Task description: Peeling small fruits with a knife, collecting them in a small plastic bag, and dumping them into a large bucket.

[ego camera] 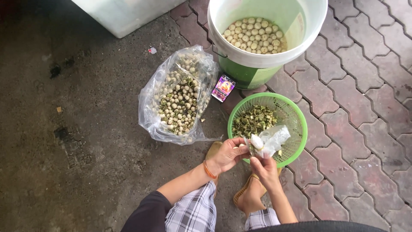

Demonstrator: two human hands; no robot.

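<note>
Hands meeting over the near rim of the green basket (300,129): left hand (226,155) fingers pinching a pale seed (256,141), right hand (265,168) fingertips pressed at its husk, likely so peelings drop inside. Left of basket, clear bag (179,96) of unpeeled seeds; beyond it, white bucket (266,56) holding peeled ones.
</note>
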